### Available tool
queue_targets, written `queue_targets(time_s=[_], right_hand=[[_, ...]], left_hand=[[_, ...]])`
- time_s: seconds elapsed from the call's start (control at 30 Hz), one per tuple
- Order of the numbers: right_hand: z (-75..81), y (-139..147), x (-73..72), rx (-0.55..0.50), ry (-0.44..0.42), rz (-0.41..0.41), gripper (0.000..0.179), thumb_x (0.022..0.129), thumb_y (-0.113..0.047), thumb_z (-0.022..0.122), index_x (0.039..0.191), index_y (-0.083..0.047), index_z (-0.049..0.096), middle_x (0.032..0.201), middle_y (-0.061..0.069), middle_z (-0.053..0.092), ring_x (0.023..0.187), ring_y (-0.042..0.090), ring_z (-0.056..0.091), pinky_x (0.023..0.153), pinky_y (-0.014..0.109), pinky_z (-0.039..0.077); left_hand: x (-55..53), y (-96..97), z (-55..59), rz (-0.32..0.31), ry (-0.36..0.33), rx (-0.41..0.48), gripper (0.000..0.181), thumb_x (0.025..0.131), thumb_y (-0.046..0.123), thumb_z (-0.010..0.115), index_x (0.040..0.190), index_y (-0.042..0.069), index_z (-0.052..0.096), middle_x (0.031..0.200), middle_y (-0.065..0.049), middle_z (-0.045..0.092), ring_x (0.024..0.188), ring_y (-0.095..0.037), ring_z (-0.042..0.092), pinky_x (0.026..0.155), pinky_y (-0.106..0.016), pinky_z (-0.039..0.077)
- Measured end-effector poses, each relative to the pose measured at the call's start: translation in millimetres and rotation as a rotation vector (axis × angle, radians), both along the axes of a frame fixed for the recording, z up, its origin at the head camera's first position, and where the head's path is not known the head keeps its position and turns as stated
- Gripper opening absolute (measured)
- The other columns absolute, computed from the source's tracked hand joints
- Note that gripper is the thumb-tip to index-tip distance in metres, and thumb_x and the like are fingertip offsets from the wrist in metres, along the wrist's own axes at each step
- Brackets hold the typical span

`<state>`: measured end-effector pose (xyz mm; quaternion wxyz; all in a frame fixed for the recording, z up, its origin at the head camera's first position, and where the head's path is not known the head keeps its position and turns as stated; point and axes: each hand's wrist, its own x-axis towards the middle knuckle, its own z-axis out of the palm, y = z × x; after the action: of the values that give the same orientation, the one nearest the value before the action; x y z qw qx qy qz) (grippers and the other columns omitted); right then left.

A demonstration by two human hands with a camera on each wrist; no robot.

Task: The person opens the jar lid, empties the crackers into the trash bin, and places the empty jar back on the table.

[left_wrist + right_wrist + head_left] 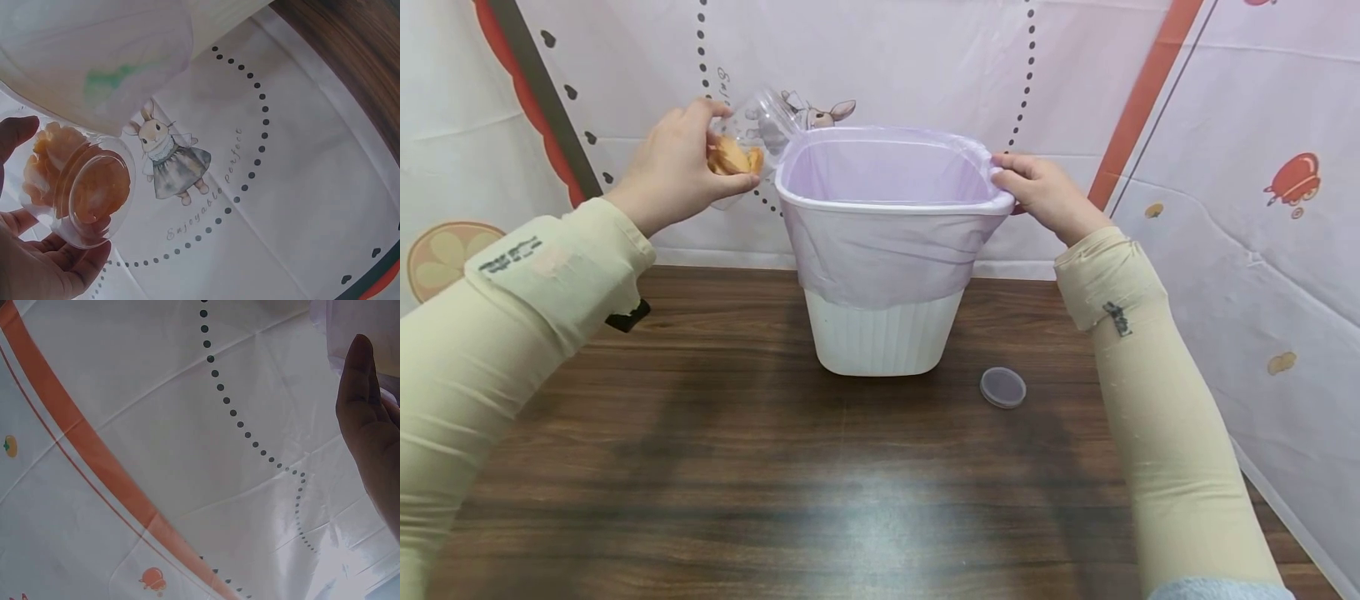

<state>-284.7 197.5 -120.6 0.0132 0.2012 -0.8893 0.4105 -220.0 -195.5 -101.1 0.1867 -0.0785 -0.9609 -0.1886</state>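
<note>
A clear plastic cup (769, 117) with orange-yellow, ripple-edged pieces (53, 156) inside is gripped by my left hand (681, 162). The cup tips toward the left rim of a white trash bin (883, 337), its mouth close by that rim. In the left wrist view the bottom of the cup faces the camera. A pale purple bag (895, 250) lines the bin and folds down over its outside. My right hand (1037, 192) grips the bin's right rim through the bag, thumb on top. The right wrist view shows only part of this hand, beside the bag.
On the dark wood table (760, 500), a round clear lid (1003, 387) lies to the right of the bin. A printed white cloth (925, 67) hangs behind the bin and along the sides.
</note>
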Motion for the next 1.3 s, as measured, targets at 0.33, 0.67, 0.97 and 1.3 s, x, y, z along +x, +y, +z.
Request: queue_targets(time_s=[0.33,0.67,0.97,1.3], right_hand=[[0.9,-0.2,1.5,-0.017,-0.008,0.002,0.055,0.100,-0.029,0.041,0.148,-0.002,0.033,0.147,0.022,0.041,0.095,-0.001,0.053,0.080,0.015,0.047],[0.5,-0.7,1.1,-0.010,-0.006,0.000,0.055,0.101,-0.030,0.041,0.148,-0.003,0.034,0.146,0.021,0.043,0.095,-0.001,0.053,0.082,0.017,0.048],[0.0,-1.3,1.5,-0.015,-0.002,0.001,0.055,0.101,-0.029,0.041,0.148,-0.002,0.034,0.146,0.021,0.043,0.095,-0.001,0.053,0.080,0.014,0.047],[-0.8,-0.6,1.4,-0.017,-0.002,0.000,0.055,0.101,-0.029,0.041,0.148,-0.002,0.033,0.147,0.021,0.041,0.098,0.000,0.053,0.080,0.014,0.047]], left_hand=[[2.5,-1.3,7.8,-0.015,0.010,-0.093,0.079,0.087,0.036,0.065,0.149,0.005,0.026,0.126,-0.027,0.048,0.113,-0.041,0.043,0.100,-0.059,0.031],[4.4,0.0,13.8,-0.015,0.001,-0.178,0.079,0.088,0.038,0.064,0.149,0.005,0.026,0.127,-0.031,0.047,0.115,-0.045,0.043,0.102,-0.064,0.029],[3.9,0.1,13.9,-0.013,0.008,-0.217,0.079,0.088,0.036,0.064,0.149,0.003,0.026,0.124,-0.032,0.046,0.113,-0.046,0.044,0.101,-0.064,0.029],[5.2,1.4,17.9,-0.024,0.033,-0.270,0.076,0.086,0.031,0.067,0.146,0.002,0.030,0.120,-0.030,0.049,0.111,-0.044,0.045,0.095,-0.061,0.031]])
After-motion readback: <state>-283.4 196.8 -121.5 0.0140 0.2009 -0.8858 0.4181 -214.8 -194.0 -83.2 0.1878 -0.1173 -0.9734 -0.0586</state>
